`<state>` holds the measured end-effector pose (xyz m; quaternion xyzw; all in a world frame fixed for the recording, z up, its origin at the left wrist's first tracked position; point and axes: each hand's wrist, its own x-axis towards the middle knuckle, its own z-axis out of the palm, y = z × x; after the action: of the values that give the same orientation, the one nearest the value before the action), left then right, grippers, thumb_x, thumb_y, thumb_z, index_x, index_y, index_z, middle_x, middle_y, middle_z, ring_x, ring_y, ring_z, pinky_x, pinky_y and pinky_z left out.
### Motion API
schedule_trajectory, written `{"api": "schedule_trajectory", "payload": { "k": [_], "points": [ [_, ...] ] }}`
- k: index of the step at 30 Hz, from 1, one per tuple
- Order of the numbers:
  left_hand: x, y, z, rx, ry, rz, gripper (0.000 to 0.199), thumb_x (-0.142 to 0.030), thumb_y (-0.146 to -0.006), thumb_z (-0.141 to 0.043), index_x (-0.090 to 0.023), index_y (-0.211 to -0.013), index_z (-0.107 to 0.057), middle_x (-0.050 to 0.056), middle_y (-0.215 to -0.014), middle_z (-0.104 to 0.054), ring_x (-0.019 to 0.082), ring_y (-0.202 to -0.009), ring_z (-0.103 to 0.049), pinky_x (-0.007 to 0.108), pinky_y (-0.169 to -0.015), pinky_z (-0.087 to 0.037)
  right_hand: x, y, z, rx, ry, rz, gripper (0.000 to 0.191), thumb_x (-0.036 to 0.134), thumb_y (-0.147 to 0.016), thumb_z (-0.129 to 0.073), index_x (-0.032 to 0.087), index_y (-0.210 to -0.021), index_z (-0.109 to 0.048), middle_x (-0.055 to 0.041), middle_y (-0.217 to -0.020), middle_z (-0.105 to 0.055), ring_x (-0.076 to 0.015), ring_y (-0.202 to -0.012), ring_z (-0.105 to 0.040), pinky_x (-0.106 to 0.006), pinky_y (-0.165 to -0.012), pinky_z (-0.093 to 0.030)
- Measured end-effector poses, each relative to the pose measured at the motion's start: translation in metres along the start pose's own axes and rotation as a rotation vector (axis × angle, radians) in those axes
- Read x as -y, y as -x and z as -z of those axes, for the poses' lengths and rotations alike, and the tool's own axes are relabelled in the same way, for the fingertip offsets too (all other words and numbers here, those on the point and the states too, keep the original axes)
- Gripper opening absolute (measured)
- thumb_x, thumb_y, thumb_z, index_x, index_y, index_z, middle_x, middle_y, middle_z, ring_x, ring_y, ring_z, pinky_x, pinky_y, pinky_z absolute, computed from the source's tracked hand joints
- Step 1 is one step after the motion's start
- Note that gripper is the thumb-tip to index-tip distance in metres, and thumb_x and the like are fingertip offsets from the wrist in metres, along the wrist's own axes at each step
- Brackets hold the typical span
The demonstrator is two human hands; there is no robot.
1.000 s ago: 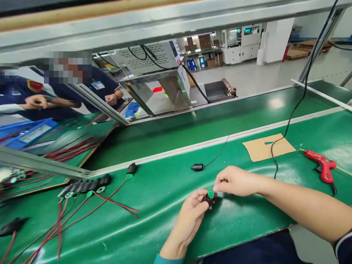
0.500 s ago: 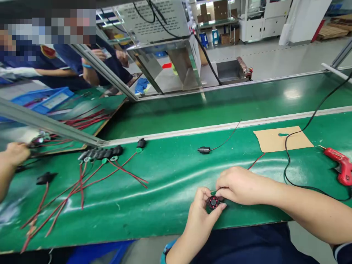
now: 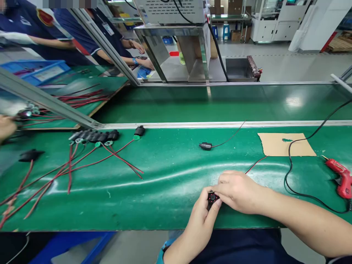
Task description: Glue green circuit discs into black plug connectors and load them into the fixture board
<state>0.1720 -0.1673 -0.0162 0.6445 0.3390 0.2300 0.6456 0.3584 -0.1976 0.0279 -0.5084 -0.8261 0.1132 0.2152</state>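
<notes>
My left hand (image 3: 202, 216) holds a small round black part with red spots round its face (image 3: 212, 198), pinched between thumb and fingers near the bench's front edge. My right hand (image 3: 238, 190) is closed at the part's upper right side, its fingertips pressed on it and covering some of it. Beyond my right hand a thin red wire (image 3: 255, 165) runs toward a piece of cardboard (image 3: 275, 145); its near end is hidden. Farther back, a black cylindrical piece with a thin lead (image 3: 205, 146) lies on the green bench mat (image 3: 165, 205).
Several black cylinders with red wires (image 3: 101, 136) lie in a row at left, one apart (image 3: 139, 131). A red glue gun (image 3: 341, 178) rests at right, near a looping black cable (image 3: 290, 157). A metal frame post (image 3: 55, 99) slants across the left. Co-workers (image 3: 110, 40) stand beyond.
The view has tilted and shifted slightly. My right fingers have come over more of the round part, which my left hand still holds. A co-worker's hands have moved lower.
</notes>
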Motion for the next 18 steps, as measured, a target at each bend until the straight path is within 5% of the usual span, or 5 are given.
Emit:
{"api": "schedule_trajectory", "payload": {
  "k": [4,9,18],
  "points": [
    [-0.002,0.0,0.0,-0.012,-0.024,0.009,0.013,-0.032,-0.096,-0.059,-0.023,-0.105,-0.063,0.005,-0.092,-0.068,0.022,-0.084,-0.061,0.032,-0.08,-0.048,0.0,0.007,-0.001,-0.017,0.06,0.023,0.019,0.016,-0.098,-0.053,0.014,-0.102,-0.071,-0.0047,-0.078,-0.061,-0.0176,-0.069,-0.051,-0.029,-0.065,-0.041],
    [-0.011,0.001,0.005,-0.036,0.211,0.074,0.011,-0.029,-0.088,-0.07,-0.023,-0.097,-0.072,0.006,-0.086,-0.068,0.025,-0.083,-0.06,0.031,-0.075,-0.048,-0.003,0.003,0.01,0.013,0.004,-0.031,0.022,0.013,-0.098,-0.051,0.016,-0.096,-0.072,-0.0037,-0.076,-0.059,-0.0167,-0.069,-0.051,-0.028,-0.063,-0.04],
    [-0.014,-0.015,0.003,0.032,0.168,0.1,0.019,-0.032,-0.092,-0.057,-0.02,-0.08,-0.066,0.002,-0.072,-0.063,0.018,-0.065,-0.057,0.028,-0.065,-0.048,0.003,-0.005,0.015,0.069,0.039,-0.048,0.017,0.014,-0.094,-0.057,0.016,-0.085,-0.071,-0.0033,-0.076,-0.059,-0.0165,-0.068,-0.05,-0.028,-0.062,-0.038]
  ]
}}
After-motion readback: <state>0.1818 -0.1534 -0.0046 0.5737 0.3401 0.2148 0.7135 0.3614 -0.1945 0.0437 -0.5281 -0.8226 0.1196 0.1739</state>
